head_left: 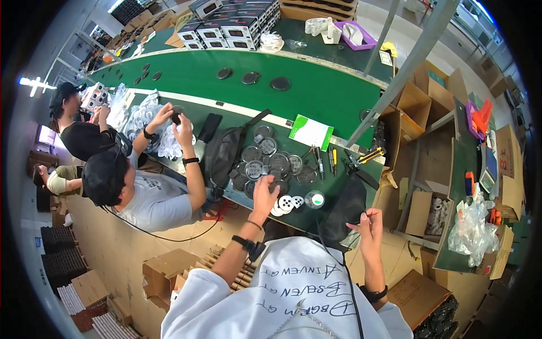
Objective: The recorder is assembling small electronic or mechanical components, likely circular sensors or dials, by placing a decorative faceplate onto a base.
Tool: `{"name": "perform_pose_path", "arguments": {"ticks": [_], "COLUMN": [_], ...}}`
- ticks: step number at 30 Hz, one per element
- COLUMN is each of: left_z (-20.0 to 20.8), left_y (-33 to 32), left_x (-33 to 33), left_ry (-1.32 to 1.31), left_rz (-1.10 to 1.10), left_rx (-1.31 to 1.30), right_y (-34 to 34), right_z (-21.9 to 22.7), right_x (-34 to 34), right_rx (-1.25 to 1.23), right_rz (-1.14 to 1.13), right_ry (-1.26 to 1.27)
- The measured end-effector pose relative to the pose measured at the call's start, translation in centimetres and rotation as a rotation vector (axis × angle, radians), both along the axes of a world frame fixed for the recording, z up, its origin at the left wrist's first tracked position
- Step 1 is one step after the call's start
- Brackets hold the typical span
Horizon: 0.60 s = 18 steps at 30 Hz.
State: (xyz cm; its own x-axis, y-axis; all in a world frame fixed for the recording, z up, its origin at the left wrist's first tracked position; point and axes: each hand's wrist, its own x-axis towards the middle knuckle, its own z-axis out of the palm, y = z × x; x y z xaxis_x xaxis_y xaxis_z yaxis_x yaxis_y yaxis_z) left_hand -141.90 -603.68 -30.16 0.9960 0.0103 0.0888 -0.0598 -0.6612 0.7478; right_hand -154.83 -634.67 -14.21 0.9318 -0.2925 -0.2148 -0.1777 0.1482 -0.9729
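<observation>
My left hand (263, 199) is over the near edge of a pile of round black discs (278, 164), its thumb and fingers closed on the edge of one black disc. Out to the right, my right hand (368, 224) pinches a dark round disc (354, 214), which is hard to separate from the black bag (340, 212) behind it. White round stickers with black dots (285, 203) lie just right of my left hand. Beside them stands a small clear round container (314, 199) with a green spot.
Pens and pliers (320, 164) lie beyond the container, near a green-and-white sheet (311, 132). A black waist bag (224, 155) separates me from a co-worker (152, 195) handling a dark disc. Farther off, the green conveyor belt (197, 76) carries discs. A metal post (389, 73) rises at right.
</observation>
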Motion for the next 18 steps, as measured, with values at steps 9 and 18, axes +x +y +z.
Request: {"name": "perform_pose_path", "arguments": {"ticks": [9,18], "left_z": [-2.2,3.9], "left_y": [-2.1,-0.9], "left_x": [8.4,8.4], "left_ry": [0.098,0.043], "left_rz": [-0.229,-0.179], "left_rx": [0.711,0.167], "right_y": [1.0,2.3], "right_z": [2.5,3.5], "right_x": [1.5,2.7], "right_rx": [0.292,0.232], "right_rz": [-0.029,0.055], "right_ry": [0.020,-0.090]}}
